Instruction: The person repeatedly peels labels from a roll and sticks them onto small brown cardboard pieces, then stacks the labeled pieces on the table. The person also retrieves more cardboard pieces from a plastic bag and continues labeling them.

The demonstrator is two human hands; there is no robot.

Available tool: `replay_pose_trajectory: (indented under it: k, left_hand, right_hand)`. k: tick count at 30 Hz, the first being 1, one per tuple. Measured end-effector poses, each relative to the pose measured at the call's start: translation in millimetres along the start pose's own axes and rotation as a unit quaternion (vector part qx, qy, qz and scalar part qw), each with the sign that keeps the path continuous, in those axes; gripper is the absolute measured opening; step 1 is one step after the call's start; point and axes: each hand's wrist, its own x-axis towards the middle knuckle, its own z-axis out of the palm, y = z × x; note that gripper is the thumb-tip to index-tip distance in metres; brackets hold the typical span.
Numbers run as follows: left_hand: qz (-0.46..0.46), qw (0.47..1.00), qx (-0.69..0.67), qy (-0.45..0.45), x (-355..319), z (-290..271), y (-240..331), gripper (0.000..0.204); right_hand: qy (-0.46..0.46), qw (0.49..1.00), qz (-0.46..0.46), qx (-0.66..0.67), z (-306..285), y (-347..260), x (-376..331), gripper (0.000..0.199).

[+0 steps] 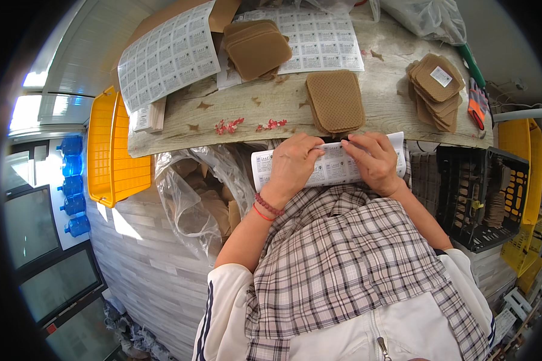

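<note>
A white sheet of printed labels is bent over at the table's near edge, above my lap. My left hand pinches its upper edge with thumb and fingers. Close beside it, my right hand grips the same edge, fingers bent. Whether a single label is coming loose between the fingertips I cannot make out. Just beyond my hands lies a stack of brown perforated pads. Farther right, a looser pile of brown pads has a small white label on its top piece.
More brown pads rest on label sheets at the back; another large label sheet lies left. A glove sits at the right edge. A yellow crate, a clear plastic bag and a black crate flank me.
</note>
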Motion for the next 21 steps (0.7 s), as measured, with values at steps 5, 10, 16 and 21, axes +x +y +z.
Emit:
replay_pose_trajectory:
  k: [5, 10, 16, 21]
  left_hand:
    - [0.005, 1.0, 0.0, 0.005, 1, -1, 1, 0.019]
    - [0.014, 1.0, 0.006, 0.007, 2, -2, 3, 0.019]
    - [0.009, 1.0, -0.008, 0.002, 2, -1, -1, 0.02]
    - [0.006, 1.0, 0.005, -0.001, 3, -1, -2, 0.02]
  right_hand:
    - [0.002, 0.999, 0.013, 0.044, -3, -3, 1, 0.037]
    - [-0.019, 0.998, 0.058, 0.011, 1, -6, 4, 0.042]
    - [-0.018, 1.0, -0.008, -0.018, 3, -4, -6, 0.041]
    - [-0.006, 0.998, 0.04, 0.038, 3, -5, -8, 0.04]
